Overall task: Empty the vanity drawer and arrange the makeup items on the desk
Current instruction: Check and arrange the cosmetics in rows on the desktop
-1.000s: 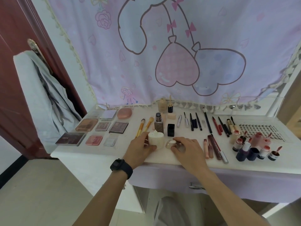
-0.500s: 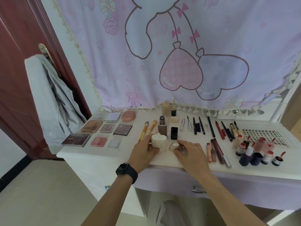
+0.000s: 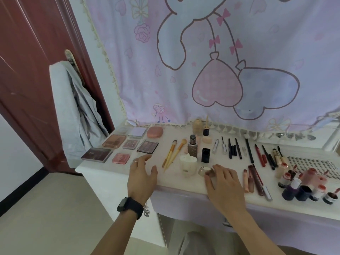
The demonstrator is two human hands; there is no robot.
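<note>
Makeup lies in rows on the white desk (image 3: 117, 169). Palettes (image 3: 114, 141) fill the left end, two yellow brushes (image 3: 173, 153) lie in the middle, pencils and liners (image 3: 237, 150) run to the right. A cream jar (image 3: 188, 163) stands near the front edge. My left hand (image 3: 142, 173) hovers flat to the left of the brushes, fingers spread, holding nothing. My right hand (image 3: 222, 181) rests on the desk with its fingertips touching a small round glass jar (image 3: 204, 170). The drawer front (image 3: 184, 203) below the desk edge is closed.
Small bottles and pots (image 3: 303, 184) crowd the right front corner beside a lash tray (image 3: 312, 165). A foundation bottle (image 3: 192, 147) and black cube (image 3: 205, 155) stand behind the cream jar. A cartoon curtain (image 3: 211, 70) hangs behind; a red door (image 3: 27, 70) with grey clothing is left.
My left hand has let go of the cream jar and moved left, past the brushes. My right hand stays at the small glass jar. The camera has moved closer.
</note>
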